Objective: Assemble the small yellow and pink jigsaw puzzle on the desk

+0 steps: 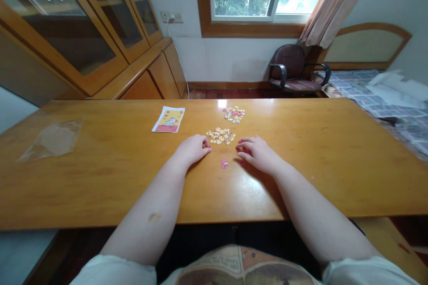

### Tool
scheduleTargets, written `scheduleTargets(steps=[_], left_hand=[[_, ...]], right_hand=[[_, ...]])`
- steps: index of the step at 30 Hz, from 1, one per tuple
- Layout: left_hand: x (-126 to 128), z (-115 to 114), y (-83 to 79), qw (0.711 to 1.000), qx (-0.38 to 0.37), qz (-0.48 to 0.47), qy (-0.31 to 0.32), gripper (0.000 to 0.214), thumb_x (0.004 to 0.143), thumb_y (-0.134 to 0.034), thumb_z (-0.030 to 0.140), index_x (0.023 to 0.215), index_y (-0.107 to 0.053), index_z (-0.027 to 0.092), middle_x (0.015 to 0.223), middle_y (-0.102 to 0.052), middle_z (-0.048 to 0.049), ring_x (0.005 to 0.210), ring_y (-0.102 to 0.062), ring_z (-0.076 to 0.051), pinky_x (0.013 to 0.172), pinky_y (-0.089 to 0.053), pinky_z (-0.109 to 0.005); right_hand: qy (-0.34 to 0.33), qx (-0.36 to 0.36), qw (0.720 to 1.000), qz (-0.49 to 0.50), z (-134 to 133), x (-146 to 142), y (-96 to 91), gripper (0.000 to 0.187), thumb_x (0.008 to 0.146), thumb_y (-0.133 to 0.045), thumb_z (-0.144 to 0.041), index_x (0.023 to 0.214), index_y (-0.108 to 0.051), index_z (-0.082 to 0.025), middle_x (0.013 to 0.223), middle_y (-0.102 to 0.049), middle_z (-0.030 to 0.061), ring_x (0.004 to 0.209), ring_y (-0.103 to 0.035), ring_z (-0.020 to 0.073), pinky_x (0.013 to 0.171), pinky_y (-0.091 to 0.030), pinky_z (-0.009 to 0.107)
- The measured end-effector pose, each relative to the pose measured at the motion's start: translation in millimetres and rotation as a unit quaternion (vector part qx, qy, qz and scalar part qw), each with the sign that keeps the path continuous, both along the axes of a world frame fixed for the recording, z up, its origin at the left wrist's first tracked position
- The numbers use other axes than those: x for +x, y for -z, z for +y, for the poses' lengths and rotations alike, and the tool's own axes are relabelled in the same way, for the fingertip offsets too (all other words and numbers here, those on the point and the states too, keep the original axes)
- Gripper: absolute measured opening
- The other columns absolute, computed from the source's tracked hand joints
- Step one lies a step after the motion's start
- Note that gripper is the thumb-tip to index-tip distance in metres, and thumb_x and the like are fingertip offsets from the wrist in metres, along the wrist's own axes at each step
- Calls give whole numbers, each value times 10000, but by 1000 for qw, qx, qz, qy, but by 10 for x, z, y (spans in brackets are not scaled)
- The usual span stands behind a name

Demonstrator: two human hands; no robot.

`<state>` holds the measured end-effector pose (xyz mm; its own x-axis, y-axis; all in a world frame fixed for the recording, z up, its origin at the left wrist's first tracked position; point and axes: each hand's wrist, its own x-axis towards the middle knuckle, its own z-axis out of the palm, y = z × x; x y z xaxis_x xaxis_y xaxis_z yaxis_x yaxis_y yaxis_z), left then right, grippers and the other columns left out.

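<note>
My left hand point(197, 148) is pinched closed at the left of a heap of yellow jigsaw pieces point(220, 136), with a small pink jigsaw piece point(210, 147) at its fingertips. Across from it, my right hand point(254, 153) hovers over or rests on loose pink jigsaw pieces point(242, 163), its fingers spread and partly covering them. Between the hands, nearer to me, lies a small joined pink section point(224, 163) with a pale print. Farther back sits a second heap of mixed pink, yellow and white pieces point(234, 114).
A picture sheet point(169, 119) with a white animal on yellow and pink lies left of the heaps. A clear plastic bag point(53, 139) is at the left of the wooden table point(127, 178). Beyond stand a glass-door cabinet point(133, 71), an armchair point(294, 69) and a bed point(397, 93).
</note>
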<state>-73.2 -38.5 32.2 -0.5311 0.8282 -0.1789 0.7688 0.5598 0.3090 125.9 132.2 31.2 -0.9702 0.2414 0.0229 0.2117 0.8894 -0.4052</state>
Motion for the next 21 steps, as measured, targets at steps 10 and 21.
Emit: scheduleTargets(steps=[10,21], left_hand=[[-11,-11,12,999,8,5,39,191,768,-624,373,866,-695,225,950,-689,-59,864,-627,-206,742,-464,-279],[23,10,44,999,7,-33,34,122,771,-586,292,818,-648,198,902,-686,-60,796,-626,-192,688,-457,-270]], right_hand=[[-7,0,1000,10,11,-3,28,292,905,-551,-394,1084,-692,-212,1230,-630,116,1146,-553,243,1051,-295,467],[-27,-3,1000,13,-51,-11,0,265,903,-564,-376,1048,-696,-198,1184,-657,106,1123,-564,242,1013,-338,428]])
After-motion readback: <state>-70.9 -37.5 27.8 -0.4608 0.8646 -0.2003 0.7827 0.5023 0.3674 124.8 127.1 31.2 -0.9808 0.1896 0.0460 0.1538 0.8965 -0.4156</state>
